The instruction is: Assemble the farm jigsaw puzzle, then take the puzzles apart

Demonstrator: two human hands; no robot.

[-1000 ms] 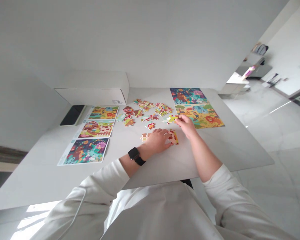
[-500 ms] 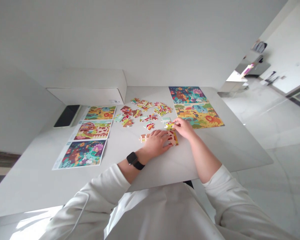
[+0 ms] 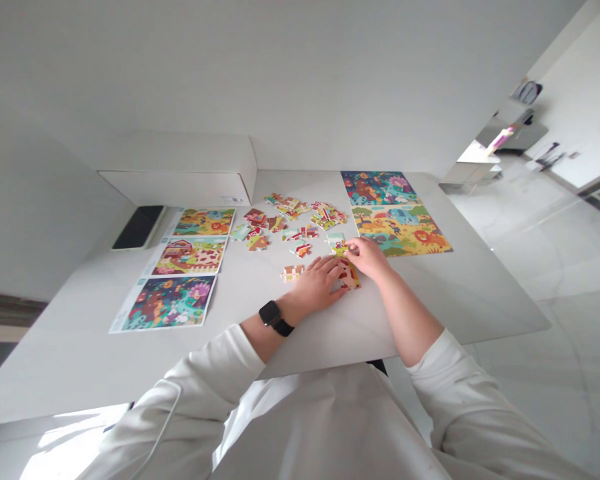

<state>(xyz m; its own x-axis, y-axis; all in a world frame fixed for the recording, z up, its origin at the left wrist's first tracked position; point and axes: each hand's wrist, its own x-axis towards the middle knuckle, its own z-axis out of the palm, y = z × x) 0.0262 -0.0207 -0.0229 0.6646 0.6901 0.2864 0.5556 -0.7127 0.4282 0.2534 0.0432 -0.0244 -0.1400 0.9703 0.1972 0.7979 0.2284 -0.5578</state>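
My left hand [image 3: 319,283] lies flat with fingers stretched out, its fingertips over joined puzzle pieces [image 3: 349,275] with a cow's red-brown patches. My right hand [image 3: 367,257] pinches a yellow-green puzzle piece [image 3: 338,248] at the top edge of those pieces. Just above it lies a pale green piece [image 3: 335,237], apparently touching. To the left of my left hand is a beige fence piece [image 3: 293,273]. Farther up are a small red and orange piece [image 3: 301,250] and loose heaps of puzzle pieces [image 3: 327,215].
Two finished puzzles lie at the right: a dark night scene [image 3: 377,188] and a yellow safari scene [image 3: 405,229]. Three picture sheets [image 3: 189,256] line the left side. Behind them are a black phone [image 3: 139,227] and a white box [image 3: 180,187] against the wall.
The yellow-green piece in my right hand now sits closer against the pale green piece and the cow pieces. My left hand stays on the joined pieces. The whole view has shifted slightly.
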